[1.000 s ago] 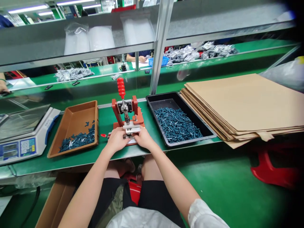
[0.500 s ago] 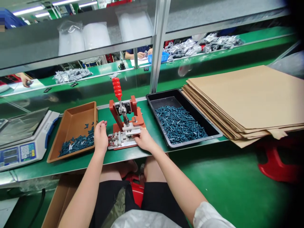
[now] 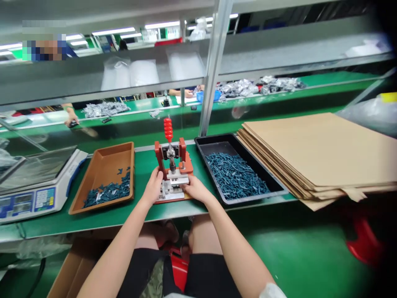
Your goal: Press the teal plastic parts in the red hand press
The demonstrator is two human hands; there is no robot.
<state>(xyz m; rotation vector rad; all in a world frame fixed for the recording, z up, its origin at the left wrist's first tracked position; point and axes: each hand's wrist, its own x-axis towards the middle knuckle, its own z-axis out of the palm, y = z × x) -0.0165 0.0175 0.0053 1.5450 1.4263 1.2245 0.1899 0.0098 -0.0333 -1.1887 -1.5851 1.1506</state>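
Note:
In front of me on the green bench stands a toggle-clamp fixture [image 3: 173, 165] with brown-red uprights, a metal base and an upright red ribbed handle [image 3: 168, 130]. My right hand [image 3: 197, 189] is closed around the right end of the fixture's silvery metal block [image 3: 179, 180]. At the fixture's left side is my left hand [image 3: 153, 186], its fingers bent together close to the left upright. Whatever lies between those fingers is hidden. Small dark teal plastic pieces [image 3: 110, 193] lie in the brown tray to the left. The black tray holds many thin dark teal parts [image 3: 234, 176].
A brown tray [image 3: 101, 155] and a weighing scale [image 3: 46, 182] are on the left. Right of the fixture are a black tray [image 3: 217, 145] and stacked cardboard sheets [image 3: 310, 149]. A metal post [image 3: 214, 66] rises behind. Other people's hands [image 3: 71, 116] work at the bench beyond.
My left hand has moved from beside the brown tray in to the fixture's left side. The right hand stays at the metal block. The camera view has tilted upward.

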